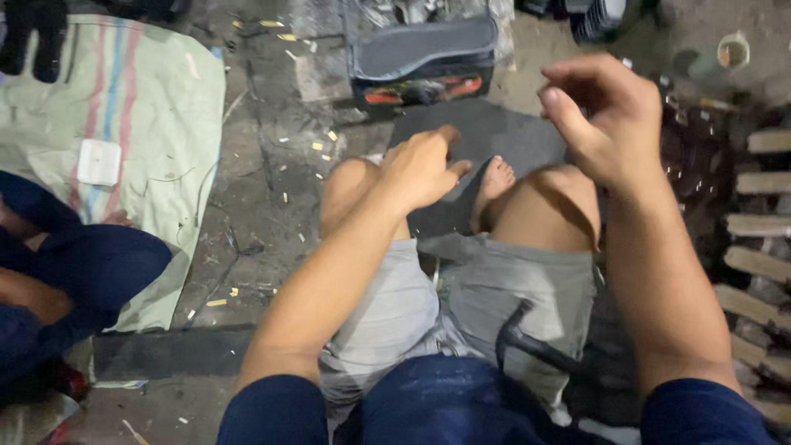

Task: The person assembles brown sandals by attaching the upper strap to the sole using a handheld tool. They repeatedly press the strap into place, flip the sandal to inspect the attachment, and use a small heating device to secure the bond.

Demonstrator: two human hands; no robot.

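At centre frame, the person's left hand [422, 169] hovers above the left knee, fingers curled loosely inward w/ thumb and forefinger tips close; nothing visible between them, so can't tell if it pinches anything. At about 2 o'clock from it, the right hand [606, 115] is raised higher, fingers bent and bunched toward the thumb in a narrow pinch; whatever it might hold is too small to make out. The hands are apart, not touching.

Below both hands, approx 6 o'clock, the person sits w/ knees bent in grey shorts [461, 301], a bare foot [493, 183] tucked between the knees. Under the foot lies a dark mat [486, 132] on the concrete floor [272, 189]. A dark hammer [527, 342] rests on the right thigh at 5 o'clock from the left hand, head toward the lap.

At 12 o'clock, past the mat, a black tool case [424, 62] w/ orange trim sits on the floor. At 9–10 o'clock, a pale striped sack [132, 107] is spread flat, a small white square thing [99, 161] on it. Another person in dark blue clothes [91, 264] sits at the 8 o'clock edge. At 3–4 o'clock, a row of wooden slats [758, 264] lies beside the right arm. Small yellow scraps [317, 147] dot the floor near the left knee.
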